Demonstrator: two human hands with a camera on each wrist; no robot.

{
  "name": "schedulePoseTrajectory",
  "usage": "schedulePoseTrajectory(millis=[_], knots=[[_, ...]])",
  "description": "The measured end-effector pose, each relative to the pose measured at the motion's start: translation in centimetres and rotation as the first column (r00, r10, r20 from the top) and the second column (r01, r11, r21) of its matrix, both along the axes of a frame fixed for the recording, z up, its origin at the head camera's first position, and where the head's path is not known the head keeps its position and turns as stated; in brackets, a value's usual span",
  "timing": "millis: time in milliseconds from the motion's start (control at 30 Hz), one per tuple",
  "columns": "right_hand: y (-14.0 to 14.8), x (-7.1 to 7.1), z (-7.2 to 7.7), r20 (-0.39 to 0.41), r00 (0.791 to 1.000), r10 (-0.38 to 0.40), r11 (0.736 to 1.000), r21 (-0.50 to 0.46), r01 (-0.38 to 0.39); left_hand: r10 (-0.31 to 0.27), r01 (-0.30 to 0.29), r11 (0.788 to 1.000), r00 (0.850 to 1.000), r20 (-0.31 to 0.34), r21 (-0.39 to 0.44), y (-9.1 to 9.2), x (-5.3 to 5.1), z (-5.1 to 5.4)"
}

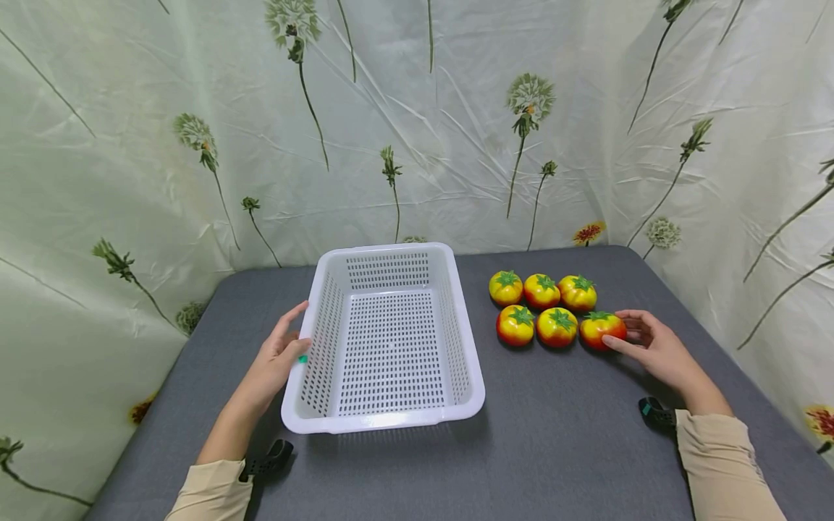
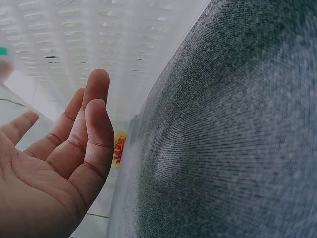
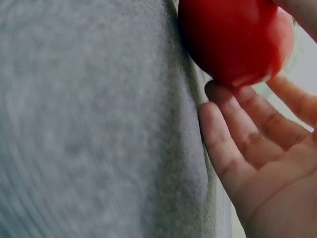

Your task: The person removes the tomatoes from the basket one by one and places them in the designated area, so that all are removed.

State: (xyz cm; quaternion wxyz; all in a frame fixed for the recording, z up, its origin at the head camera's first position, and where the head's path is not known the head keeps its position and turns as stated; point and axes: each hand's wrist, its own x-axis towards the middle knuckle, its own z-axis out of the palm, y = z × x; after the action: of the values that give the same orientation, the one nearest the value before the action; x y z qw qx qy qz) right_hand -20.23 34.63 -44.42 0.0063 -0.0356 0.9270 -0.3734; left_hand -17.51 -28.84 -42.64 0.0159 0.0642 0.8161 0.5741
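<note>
In the head view a white perforated plastic basket stands left of centre on the grey cloth. My left hand is at its left rim, thumb over the rim beside a green mark, fingers outside. The left wrist view shows those fingers loosely bent beside the slotted wall. To the right are several red-and-yellow tomatoes with green star-shaped tops. My right hand grips the front-right tomato, its thumb in front and fingers behind. In the right wrist view this tomato's red side shows between thumb and fingers.
Left of the held tomato are a front tomato and another front tomato. Behind them sit a left one, a middle one and a right one. A flower-print curtain surrounds the table.
</note>
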Motion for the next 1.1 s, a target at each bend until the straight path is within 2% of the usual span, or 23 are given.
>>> schedulePoseTrajectory(millis=[300,667,1100], knots=[[0.44,0.29,0.27,0.056,0.998,0.030,0.998,-0.048,-0.027,-0.002,0.002,1.000,1.000,0.002,-0.010,0.02,0.01,0.08],[-0.05,0.02,-0.19,0.037,0.999,0.039,0.996,-0.076,-0.036,0.004,-0.004,1.000,1.000,-0.001,-0.017,0.17,0.12,-0.08],[-0.15,-0.16,-0.42,0.031,0.999,0.020,0.999,0.026,-0.021,0.012,-0.012,1.000,1.000,0.006,-0.013,0.17,0.12,0.13]])
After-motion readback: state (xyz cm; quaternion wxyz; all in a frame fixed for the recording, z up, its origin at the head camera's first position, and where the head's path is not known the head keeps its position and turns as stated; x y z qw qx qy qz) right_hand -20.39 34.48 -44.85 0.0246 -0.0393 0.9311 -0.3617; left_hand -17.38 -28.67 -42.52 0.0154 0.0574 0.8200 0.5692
